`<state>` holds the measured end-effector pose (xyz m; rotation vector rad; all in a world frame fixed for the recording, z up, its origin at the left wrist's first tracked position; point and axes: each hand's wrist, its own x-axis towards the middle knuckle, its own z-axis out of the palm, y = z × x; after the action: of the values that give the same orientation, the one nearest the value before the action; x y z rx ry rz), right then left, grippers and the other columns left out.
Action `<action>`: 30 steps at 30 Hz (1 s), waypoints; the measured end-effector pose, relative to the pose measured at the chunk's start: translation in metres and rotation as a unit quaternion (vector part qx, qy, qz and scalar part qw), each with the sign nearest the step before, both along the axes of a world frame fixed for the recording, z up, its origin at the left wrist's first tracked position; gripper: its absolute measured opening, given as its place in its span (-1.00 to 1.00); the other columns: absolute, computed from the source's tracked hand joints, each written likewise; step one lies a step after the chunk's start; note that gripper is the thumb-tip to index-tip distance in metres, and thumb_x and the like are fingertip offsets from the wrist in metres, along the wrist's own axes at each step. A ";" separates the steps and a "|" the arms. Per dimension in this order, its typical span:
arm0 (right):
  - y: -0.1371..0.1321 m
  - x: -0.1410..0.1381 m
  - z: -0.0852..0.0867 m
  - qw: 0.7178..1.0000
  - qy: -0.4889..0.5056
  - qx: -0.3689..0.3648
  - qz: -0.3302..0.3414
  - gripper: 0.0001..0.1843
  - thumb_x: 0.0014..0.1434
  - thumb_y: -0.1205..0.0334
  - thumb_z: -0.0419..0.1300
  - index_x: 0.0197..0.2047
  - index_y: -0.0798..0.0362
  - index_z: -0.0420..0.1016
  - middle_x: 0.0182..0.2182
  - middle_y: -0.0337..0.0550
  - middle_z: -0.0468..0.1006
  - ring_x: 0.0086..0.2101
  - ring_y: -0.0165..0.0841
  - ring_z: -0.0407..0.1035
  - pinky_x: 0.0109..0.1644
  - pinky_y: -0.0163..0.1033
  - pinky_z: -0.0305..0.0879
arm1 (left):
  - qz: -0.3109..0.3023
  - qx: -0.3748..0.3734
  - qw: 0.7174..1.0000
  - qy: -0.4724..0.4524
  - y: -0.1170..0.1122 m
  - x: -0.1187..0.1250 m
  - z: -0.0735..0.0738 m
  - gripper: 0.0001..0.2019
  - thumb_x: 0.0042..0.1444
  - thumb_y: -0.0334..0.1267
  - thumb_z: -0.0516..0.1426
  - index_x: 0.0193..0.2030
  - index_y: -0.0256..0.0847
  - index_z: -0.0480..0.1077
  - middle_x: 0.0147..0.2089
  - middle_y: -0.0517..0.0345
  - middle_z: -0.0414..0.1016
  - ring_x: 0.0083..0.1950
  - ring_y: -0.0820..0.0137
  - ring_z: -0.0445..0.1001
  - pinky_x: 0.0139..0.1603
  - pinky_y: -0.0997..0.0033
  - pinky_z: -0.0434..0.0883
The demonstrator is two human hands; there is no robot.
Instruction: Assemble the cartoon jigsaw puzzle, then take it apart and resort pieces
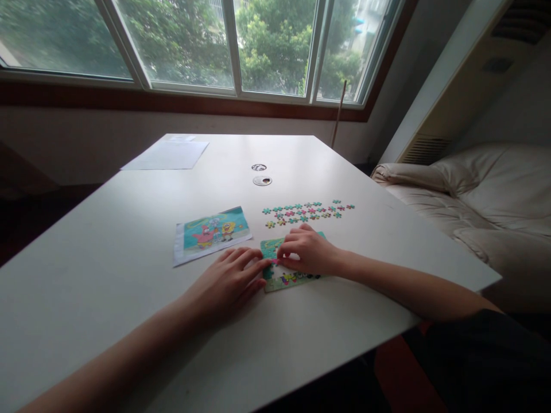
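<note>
Left hand (228, 282) and right hand (309, 252) touch puzzle (284, 280), lying left-right.

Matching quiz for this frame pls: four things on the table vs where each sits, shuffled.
1 loose puzzle pieces
2 cartoon picture
3 white sheet
4 part-built puzzle

A far-left end of the table
B under the right hand, left hand at its edge
C just beyond the left hand
D in rows beyond the right hand

Pairs: 1-D, 2-C, 3-A, 4-B
</note>
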<state>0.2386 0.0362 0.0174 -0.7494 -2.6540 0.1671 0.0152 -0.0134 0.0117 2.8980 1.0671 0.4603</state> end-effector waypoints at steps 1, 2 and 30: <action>0.000 0.000 0.000 1.000 -0.001 0.005 0.001 -0.81 0.14 0.18 0.11 -0.42 0.04 0.48 -0.48 -0.20 0.50 -0.41 -0.41 0.28 -0.20 -0.27 -0.03 | -0.001 -0.001 1.000 -0.001 0.000 0.000 0.000 -0.69 0.22 -0.25 -0.06 0.08 -0.14 0.27 -0.03 -0.04 0.34 -0.03 0.22 0.31 -0.02 0.15 0.29; 0.000 0.000 0.000 1.000 -0.003 0.008 0.002 -0.82 0.14 0.18 0.11 -0.42 0.04 0.48 -0.47 -0.20 0.50 -0.40 -0.40 0.28 -0.20 -0.27 -0.03 | -0.001 -0.001 1.000 -0.003 0.000 0.000 0.000 -0.69 0.22 -0.25 -0.05 0.08 -0.13 0.27 -0.03 -0.04 0.34 -0.02 0.22 0.30 -0.02 0.15 0.29; 0.022 0.061 0.038 0.982 -0.098 -0.159 0.018 -0.77 0.16 0.20 0.10 -0.15 0.06 0.48 -0.31 -0.12 0.50 -0.35 -0.42 0.35 -0.23 -0.30 0.22 | -0.082 -0.007 0.995 -0.048 -0.004 -0.002 0.011 -0.82 0.17 -0.33 0.01 -0.13 -0.16 0.36 -0.16 0.04 0.43 -0.10 0.31 0.36 -0.03 0.22 0.28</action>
<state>0.2994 0.0582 0.0554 -0.8539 -2.8651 0.5662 0.0132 -0.0176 0.0229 2.8868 0.8088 0.5761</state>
